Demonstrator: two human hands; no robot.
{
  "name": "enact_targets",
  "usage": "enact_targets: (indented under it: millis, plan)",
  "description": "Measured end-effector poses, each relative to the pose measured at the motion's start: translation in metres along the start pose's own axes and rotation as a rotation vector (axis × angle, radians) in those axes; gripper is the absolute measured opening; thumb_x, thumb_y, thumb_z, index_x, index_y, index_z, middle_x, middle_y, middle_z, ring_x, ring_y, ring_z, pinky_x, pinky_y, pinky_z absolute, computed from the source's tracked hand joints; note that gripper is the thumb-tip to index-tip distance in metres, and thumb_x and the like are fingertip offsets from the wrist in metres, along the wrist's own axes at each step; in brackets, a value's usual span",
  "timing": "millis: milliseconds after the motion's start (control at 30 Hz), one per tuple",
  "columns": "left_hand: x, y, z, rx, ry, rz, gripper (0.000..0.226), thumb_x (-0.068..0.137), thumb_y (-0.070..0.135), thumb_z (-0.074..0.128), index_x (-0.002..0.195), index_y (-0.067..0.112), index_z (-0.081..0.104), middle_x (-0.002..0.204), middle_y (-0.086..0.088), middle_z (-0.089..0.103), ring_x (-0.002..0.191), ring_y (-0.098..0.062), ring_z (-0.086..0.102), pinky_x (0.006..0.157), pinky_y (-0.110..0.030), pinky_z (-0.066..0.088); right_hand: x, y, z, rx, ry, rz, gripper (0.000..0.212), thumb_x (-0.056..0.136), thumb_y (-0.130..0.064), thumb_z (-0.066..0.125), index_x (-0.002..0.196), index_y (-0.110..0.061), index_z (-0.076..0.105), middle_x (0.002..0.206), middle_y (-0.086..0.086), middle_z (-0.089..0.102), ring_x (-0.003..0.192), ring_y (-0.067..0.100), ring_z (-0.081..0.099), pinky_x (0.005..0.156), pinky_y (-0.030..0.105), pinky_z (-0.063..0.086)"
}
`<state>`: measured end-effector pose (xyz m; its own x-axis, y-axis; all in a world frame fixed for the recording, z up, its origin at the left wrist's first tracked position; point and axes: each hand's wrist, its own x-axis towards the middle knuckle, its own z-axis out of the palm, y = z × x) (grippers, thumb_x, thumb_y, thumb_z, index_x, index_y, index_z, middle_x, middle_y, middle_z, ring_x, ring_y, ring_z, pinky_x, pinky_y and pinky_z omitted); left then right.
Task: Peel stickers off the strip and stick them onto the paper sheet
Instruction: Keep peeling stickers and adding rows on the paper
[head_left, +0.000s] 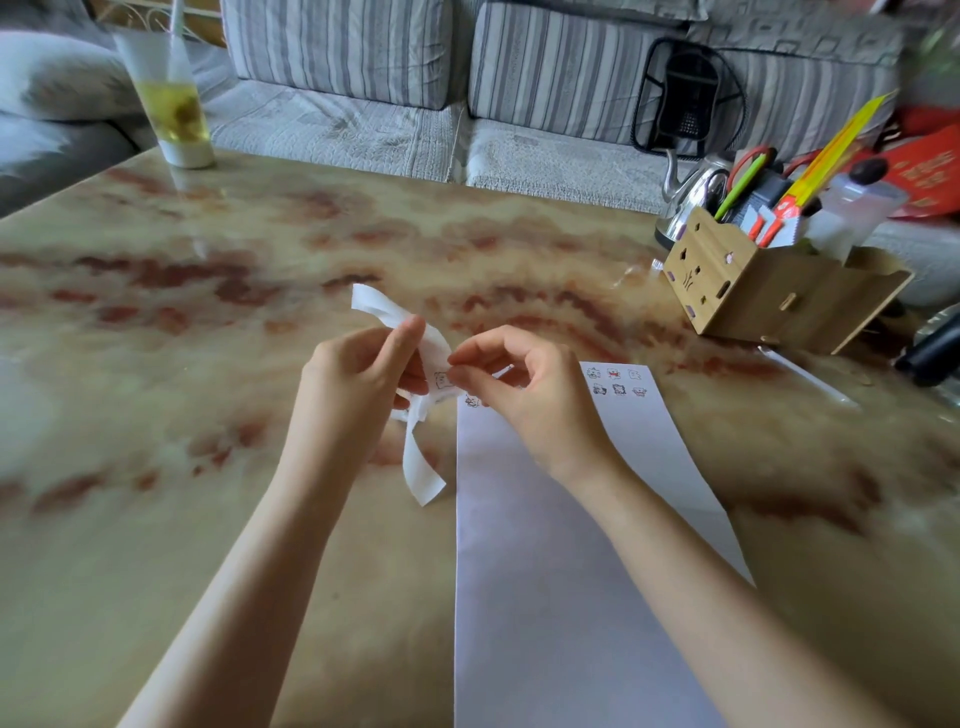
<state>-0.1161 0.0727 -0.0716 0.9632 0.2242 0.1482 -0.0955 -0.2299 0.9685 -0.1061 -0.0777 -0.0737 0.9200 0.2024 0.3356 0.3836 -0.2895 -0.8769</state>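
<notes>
Above the marbled desk (208, 322), the left hand (358, 384) grips the white strip (415, 462), fingers and thumb clamped on its middle. One end curls up and away; the other hangs toward the desk. The right hand (524, 389) meets the strip at a printed sticker (441, 381), thumb and forefinger pinched together, apparently on the sticker's edge. Beside the strip, the paper sheet (545, 571) lies flat on the desk under the right forearm, with two rows of applied stickers (615, 382) at its far right corner.

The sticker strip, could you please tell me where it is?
Head view, centre: sticker strip held in the left hand above the table, left of the paper sheet, right hand pinching its edge.
</notes>
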Motion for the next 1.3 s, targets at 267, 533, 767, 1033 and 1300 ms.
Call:
enact_targets:
  millis: [267, 533, 767, 1033, 1300]
  plan:
    - [-0.005, 0.0, 0.002, 0.064, -0.077, 0.007, 0.016, 0.087, 0.025, 0.064, 0.077, 0.018, 0.074, 0.058, 0.011, 0.069, 0.052, 0.004, 0.06, 0.05, -0.006, 0.042, 0.0, 0.005, -0.003, 0.017, 0.024, 0.005, 0.011, 0.085, -0.01, 0.069, 0.084, -0.021, 0.07, 0.073, -0.012, 0.067, 0.064, 0.005, 0.057, 0.062, 0.026, 0.049]
    - [-0.004, 0.0, 0.003, 0.044, -0.096, 0.022, 0.021, 0.087, 0.026, 0.064, 0.067, 0.024, 0.069, 0.056, 0.015, 0.067, 0.054, 0.003, 0.06, 0.054, -0.01, 0.047, 0.0, 0.007, -0.003, 0.011, 0.036, 0.015, 0.011, 0.085, -0.009, 0.069, 0.085, -0.02, 0.069, 0.075, -0.007, 0.068, 0.064, 0.014, 0.059, 0.058, 0.024, 0.049]
    - [-0.004, -0.001, 0.004, 0.056, -0.096, 0.004, 0.017, 0.086, 0.025, 0.065, 0.072, 0.021, 0.073, 0.062, 0.009, 0.071, 0.057, 0.001, 0.062, 0.055, -0.01, 0.048, 0.0, 0.005, -0.004, 0.009, 0.002, 0.073, 0.008, 0.086, -0.013, 0.069, 0.084, -0.02, 0.068, 0.076, -0.005, 0.067, 0.066, 0.016, 0.057, 0.061, 0.031, 0.051]
    - [-0.005, -0.002, 0.005, 0.07, -0.078, -0.059, 0.018, 0.086, 0.028, 0.065, 0.073, 0.02, 0.074, 0.065, 0.003, 0.072, 0.067, -0.016, 0.068, 0.067, -0.031, 0.055, -0.007, 0.005, -0.004, -0.236, -0.032, -0.084, 0.013, 0.091, -0.014, 0.061, 0.085, -0.023, 0.056, 0.087, -0.013, 0.053, 0.077, 0.007, 0.051, 0.068, 0.015, 0.039]
    - [-0.005, -0.003, 0.004, 0.12, -0.032, -0.064, 0.021, 0.086, 0.027, 0.063, 0.07, 0.019, 0.074, 0.064, 0.002, 0.072, 0.06, -0.01, 0.065, 0.073, -0.034, 0.055, -0.011, 0.009, -0.024, 0.089, -0.021, 0.137, 0.013, 0.092, -0.008, 0.058, 0.084, -0.017, 0.059, 0.07, -0.011, 0.06, 0.066, 0.006, 0.057, 0.059, 0.021, 0.042]
